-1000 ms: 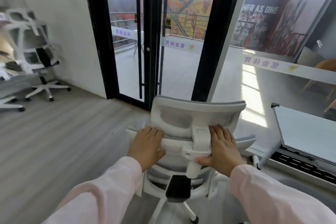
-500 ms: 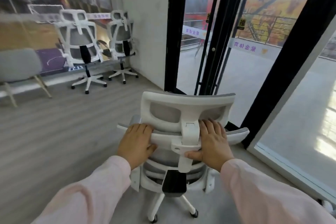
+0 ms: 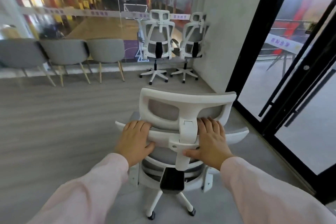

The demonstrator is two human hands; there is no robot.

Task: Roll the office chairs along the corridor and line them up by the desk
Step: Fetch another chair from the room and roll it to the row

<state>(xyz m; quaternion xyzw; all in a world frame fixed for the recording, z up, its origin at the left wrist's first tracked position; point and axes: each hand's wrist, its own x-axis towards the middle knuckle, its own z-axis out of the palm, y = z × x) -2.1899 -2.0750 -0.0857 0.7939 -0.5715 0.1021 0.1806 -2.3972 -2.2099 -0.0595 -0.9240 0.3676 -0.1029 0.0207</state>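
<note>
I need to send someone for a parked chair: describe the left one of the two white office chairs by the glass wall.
Look to the glass wall overlooking the court, where it meets the white wall. Two white office chairs stand there; take the left office chair, beside the three grey chairs. It alone stands square-on, back toward the camera; its neighbour is angled.

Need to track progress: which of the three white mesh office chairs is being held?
The nearest white mesh office chair, with the left hand and right hand on its backrest. The two chairs by the glass wall stand untouched.
</note>
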